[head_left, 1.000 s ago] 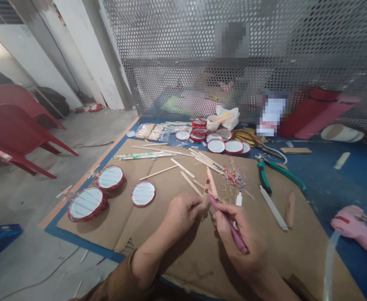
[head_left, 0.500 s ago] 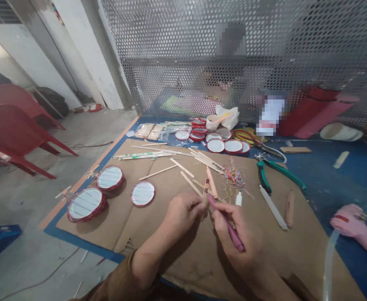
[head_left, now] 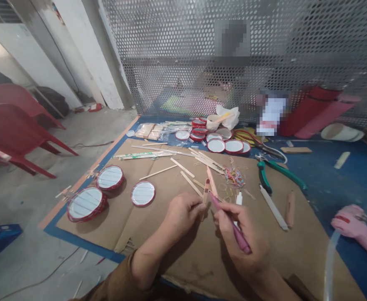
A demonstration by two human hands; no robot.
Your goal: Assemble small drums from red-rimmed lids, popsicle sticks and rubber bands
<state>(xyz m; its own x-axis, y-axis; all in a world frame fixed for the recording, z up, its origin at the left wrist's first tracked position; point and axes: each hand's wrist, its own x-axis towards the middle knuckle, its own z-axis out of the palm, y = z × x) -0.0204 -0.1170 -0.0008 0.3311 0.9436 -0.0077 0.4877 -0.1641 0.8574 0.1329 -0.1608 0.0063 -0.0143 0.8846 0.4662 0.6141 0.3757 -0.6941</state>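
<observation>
Nearest the camera, the right hand [head_left: 245, 234] grips a pink pen [head_left: 230, 223] in a writing hold, its tip meeting the wooden craft stick [head_left: 205, 190] just ahead. The left hand [head_left: 183, 213] is closed on the lower end of that stick, pinching it between thumb and fingers so that it stands slightly tilted above the cardboard sheet [head_left: 158, 234]. Just beyond the hands lie loose craft sticks [head_left: 186, 175], a heap of coloured rubber bands [head_left: 233, 176] and a small white tube [head_left: 239, 198]. To the left on the cardboard sit three red-rimmed round lids [head_left: 111, 177]. To the right lie green-handled pliers [head_left: 273, 171] and a white stick [head_left: 273, 207]. Farther back, more red-rimmed lids [head_left: 224, 145] cluster near a white cup [head_left: 212, 122], before a perforated metal screen [head_left: 265, 54]. Red plastic chairs [head_left: 17, 125] stand far left
</observation>
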